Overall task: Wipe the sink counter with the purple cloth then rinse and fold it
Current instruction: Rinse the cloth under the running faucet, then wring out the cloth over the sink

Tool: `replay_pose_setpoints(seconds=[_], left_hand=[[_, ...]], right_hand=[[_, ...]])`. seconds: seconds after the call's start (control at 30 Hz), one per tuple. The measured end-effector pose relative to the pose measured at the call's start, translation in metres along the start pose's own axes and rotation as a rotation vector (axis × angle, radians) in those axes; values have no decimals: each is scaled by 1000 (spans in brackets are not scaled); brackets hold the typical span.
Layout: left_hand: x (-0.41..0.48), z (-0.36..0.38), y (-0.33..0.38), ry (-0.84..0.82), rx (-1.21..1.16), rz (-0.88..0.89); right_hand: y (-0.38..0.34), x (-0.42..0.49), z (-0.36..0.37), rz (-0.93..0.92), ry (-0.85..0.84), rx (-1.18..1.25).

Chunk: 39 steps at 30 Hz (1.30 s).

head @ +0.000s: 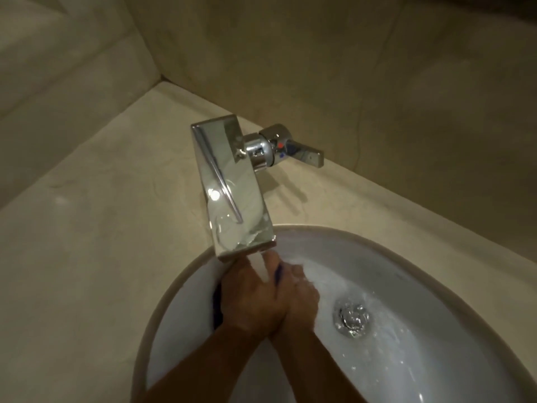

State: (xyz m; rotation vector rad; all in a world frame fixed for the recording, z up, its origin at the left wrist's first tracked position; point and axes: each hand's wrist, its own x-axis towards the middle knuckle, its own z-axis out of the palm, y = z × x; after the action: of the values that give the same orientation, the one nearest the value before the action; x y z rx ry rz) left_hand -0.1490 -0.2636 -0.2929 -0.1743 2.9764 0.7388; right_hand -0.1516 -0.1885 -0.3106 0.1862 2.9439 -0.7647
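While the faucet (232,184) runs, left hand (250,299) and right hand (303,298) press together, fingers (271,264) clenched on the purple cloth (216,309), whose bulk hangs left.

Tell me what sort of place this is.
Probably a bathroom: a white oval basin sunk in a beige stone counter, a chrome lever tap running into it, beige walls behind.

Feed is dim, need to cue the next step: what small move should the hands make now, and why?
Probably squeeze the purple cloth between the left hand and right hand under the stream. Both grip it bunched below the faucet, and water is running into the sink, so rinsing looks unfinished.
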Motion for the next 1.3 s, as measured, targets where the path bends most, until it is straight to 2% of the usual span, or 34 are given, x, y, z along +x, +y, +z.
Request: replay_pose_setpoints(seconds=[0.03, 0.07, 0.13, 0.23, 0.27, 0.3, 0.37, 0.43, 0.5, 0.57, 0.63, 0.7, 0.77, 0.93, 1.03, 1.17, 1.3], left_hand=[[-2, 2, 0, -37, 65, -11], [-5, 2, 2, -61, 81, -13], [-11, -6, 6, -86, -101, -92], [-31, -35, 5, -163, -519, -188], [-36, -46, 7, -192, -600, -222], [-41, -55, 9, -217, -693, -275], [-48, -72, 14, -249, -879, -422], [-45, -91, 20, -354, -1063, -575], [-42, -109, 24, -550, -1331, -734], [-40, -125, 27, -669, -1479, -838], [-36, -132, 27, -701, -1525, -829], [-32, -135, 28, -759, -1564, -810], [-30, -139, 32, -804, -1540, -788], [-22, -147, 34, -866, -1501, -739], [-19, -153, 33, -868, -1486, -664], [-21, -157, 20, -774, -1464, -556], [-26, -158, 14, -707, -1517, -556]], right_hand=[[3, 0, 6, 9, -71, -8], [4, 0, 6, 98, -132, 62], [5, -7, 2, 342, -230, 259], [-9, -24, -38, 830, -134, 904], [-14, -33, -49, 893, -83, 1040], [-21, -38, -60, 901, -34, 1090], [-41, -50, -77, 866, -28, 1086], [-57, -57, -92, 828, -62, 1099], [-62, -61, -108, 703, -151, 952], [-63, -57, -133, 529, -246, 679], [-64, -45, -167, 437, -186, 492], [-67, -32, -198, 398, -22, 554], [-80, -19, -218, 333, 46, 637], [-101, -15, -230, 334, 37, 682], [-111, -24, -223, 225, 28, 596], [-120, -8, -232, 370, 161, 682], [-129, -5, -235, 354, 53, 572]])
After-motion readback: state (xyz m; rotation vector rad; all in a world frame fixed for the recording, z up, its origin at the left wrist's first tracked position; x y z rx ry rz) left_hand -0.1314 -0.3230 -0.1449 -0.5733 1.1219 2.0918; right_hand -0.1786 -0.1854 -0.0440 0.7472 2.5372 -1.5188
